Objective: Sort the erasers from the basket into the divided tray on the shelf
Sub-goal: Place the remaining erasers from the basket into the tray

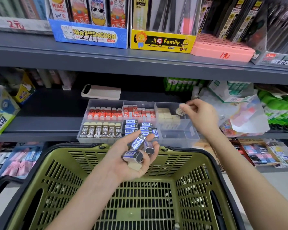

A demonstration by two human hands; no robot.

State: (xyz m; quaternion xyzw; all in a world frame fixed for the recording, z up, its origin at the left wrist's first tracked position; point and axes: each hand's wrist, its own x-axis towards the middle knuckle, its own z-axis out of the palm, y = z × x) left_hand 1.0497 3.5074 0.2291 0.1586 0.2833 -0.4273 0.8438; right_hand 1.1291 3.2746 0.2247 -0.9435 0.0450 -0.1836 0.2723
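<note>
item 1, left hand (121, 163): i see it palm up above the green basket (198, 183). its fingers are curled round a small clutch of blue-sleeved erasers (137, 144), with one cream block (134, 165) tucked beneath them against the palm.

item 2, right hand (202, 117): raised over the far right end of the divided tray (192, 138), thumb and fingertips pinching a single cream eraser (180, 111). the eraser is blurred on my feed and hangs over the upper right compartment, near the cream pile (166, 116) lying there.

item 3, tray contents as i read them: red-sleeved erasers (105, 112) upper left, red-and-white ones (138, 112) upper middle, brown 2b erasers (101, 131) lower left, blue-sleeved stock (136, 126) lower middle.

item 4, surroundings: the tray sits at the front edge of the grey shelf (48, 113). a pale phone (101, 92) lies flat behind it. the basket rim is just in front of the tray.
</note>
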